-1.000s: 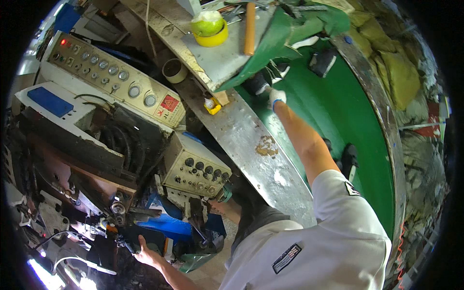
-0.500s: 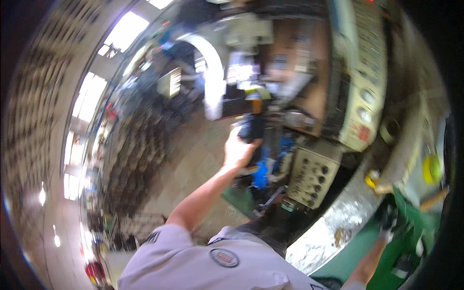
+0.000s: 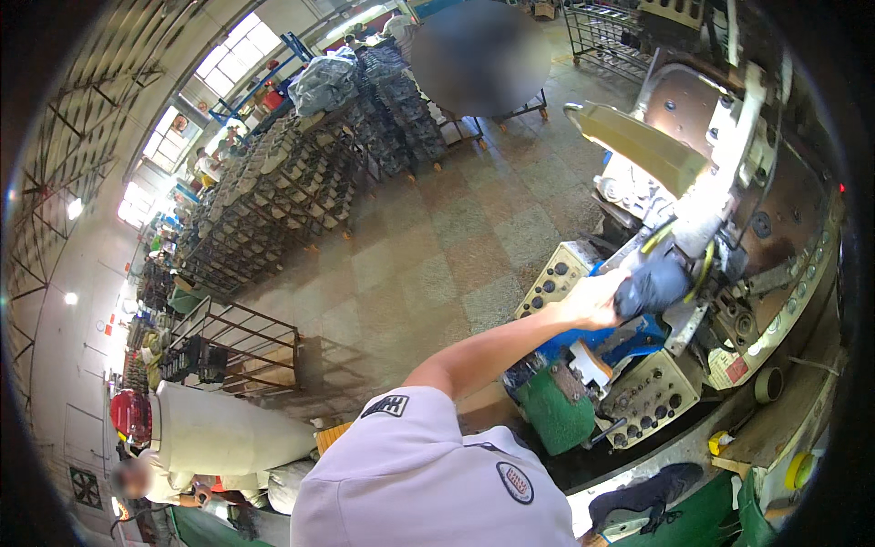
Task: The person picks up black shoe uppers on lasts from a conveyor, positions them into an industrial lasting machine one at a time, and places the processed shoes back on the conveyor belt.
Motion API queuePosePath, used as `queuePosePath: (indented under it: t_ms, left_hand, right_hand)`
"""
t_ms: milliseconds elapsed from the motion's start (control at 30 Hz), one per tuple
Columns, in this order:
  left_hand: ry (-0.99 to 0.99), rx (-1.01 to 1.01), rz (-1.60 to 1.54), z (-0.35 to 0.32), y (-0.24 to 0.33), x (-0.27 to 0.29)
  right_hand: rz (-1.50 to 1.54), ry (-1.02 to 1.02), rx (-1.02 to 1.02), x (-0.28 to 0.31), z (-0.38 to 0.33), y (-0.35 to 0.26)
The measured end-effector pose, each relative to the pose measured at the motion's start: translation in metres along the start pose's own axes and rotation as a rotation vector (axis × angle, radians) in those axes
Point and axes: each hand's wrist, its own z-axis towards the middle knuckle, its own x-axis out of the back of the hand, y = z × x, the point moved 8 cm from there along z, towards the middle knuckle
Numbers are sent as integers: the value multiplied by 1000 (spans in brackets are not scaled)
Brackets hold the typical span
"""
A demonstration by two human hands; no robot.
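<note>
My left hand [image 3: 597,299] reaches out to the right, its fingers wrapped round the end of a dark shoe [image 3: 652,287]. That shoe is held up against the working head of a machine [image 3: 702,223], and its far end is hidden among the metal parts. Yellow-green curved pieces [image 3: 700,273] sit close beside it. My right hand is out of view. A second black shoe [image 3: 652,495] with laces lies on the bench at the lower right.
Control boxes with black knobs [image 3: 652,401] flank the machine, near a green cover [image 3: 558,410]. A beige lamp-like guard [image 3: 638,141] juts out above. Racks full of shoes [image 3: 273,191] stand across the tiled floor [image 3: 410,246]. Another person [image 3: 169,479] is at the lower left.
My view has swung, so the machine now appears further right. My left hand keeps the dark shoe at the machine. My right hand has left view; a black shoe now shows on the bench.
</note>
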Motion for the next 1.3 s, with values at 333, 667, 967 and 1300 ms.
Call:
queuePosePath:
  t_ms: [333, 667, 967, 1300]
  left_hand:
    - [-378, 151, -840, 11, 30, -50]
    - [-237, 352, -1102, 84, -50, -63]
    - [24, 364, -1201, 116, -55, -40]
    - [-157, 727, -1353, 54, -33, -78]
  right_hand:
    - [-87, -362, 108, -236, -34, -1]
    - [-180, -453, 148, -386, -49, -16]
    - [-344, -354, 493, -428, -10, -19]
    - [-216, -292, 374, -432, 32, 8]
